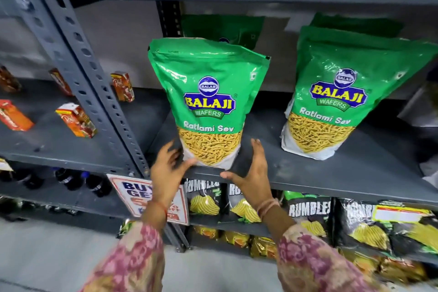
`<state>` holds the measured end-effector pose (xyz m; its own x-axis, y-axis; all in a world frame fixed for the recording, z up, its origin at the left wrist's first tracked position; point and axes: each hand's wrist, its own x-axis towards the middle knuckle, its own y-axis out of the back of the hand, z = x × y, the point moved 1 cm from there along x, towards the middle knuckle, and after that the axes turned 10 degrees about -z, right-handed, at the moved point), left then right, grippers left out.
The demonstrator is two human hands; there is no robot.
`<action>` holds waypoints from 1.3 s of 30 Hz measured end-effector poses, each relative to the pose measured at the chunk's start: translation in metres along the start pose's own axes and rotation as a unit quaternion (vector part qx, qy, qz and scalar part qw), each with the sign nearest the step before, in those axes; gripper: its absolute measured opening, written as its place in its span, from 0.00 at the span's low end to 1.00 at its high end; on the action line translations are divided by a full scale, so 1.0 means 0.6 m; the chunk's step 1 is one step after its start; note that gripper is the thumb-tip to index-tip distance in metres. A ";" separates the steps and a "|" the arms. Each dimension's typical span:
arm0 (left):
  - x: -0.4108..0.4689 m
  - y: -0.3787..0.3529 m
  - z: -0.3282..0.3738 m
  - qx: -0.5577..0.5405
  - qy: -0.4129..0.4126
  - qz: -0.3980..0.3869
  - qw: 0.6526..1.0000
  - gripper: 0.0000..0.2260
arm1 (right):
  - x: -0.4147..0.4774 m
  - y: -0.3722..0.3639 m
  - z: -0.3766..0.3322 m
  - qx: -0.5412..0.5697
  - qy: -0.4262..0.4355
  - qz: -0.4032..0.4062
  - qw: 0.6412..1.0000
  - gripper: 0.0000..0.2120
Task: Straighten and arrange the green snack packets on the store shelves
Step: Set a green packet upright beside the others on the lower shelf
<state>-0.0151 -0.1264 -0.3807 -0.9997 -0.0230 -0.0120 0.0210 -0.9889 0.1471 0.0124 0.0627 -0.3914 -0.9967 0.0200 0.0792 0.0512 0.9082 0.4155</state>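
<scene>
Head view: front green packet [209, 102] stands upright at the front edge of the grey metal shelf [331, 173]. Left hand [167, 168] spread, thumb touching its lower corner; right hand [252, 173] spread, just beside it, not gripping. Best squared by pressing both bottom corners evenly. Glossy crinkled film, gusseted base. Second packet [341, 92] leans back.

Juice cartons [76, 119], Rumbles chip bags [309, 211] — offer sign [132, 193]
</scene>
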 end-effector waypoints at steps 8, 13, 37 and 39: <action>-0.060 -0.240 0.040 0.147 -0.163 -0.158 0.963 0.19 | -0.019 0.251 0.094 -0.007 -0.056 0.307 0.950 0.51; 0.121 -0.362 0.059 0.006 0.044 -0.290 0.956 0.49 | 0.038 0.331 0.112 0.035 -0.121 0.073 0.989 0.40; -0.025 -0.408 0.068 0.051 -0.032 -0.235 0.970 0.18 | -0.058 0.381 0.154 -0.014 -0.099 -0.009 0.995 0.28; -0.025 -0.408 0.066 0.050 -0.038 -0.234 0.970 0.18 | -0.059 0.380 0.154 -0.024 -0.098 -0.011 0.995 0.29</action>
<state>-0.0059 0.1218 -0.3776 -0.8978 0.4394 -0.0290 -0.4331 -0.8692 0.2387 0.0537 0.3078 -0.3834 -0.9905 0.0864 -0.1070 0.0281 0.8887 0.4576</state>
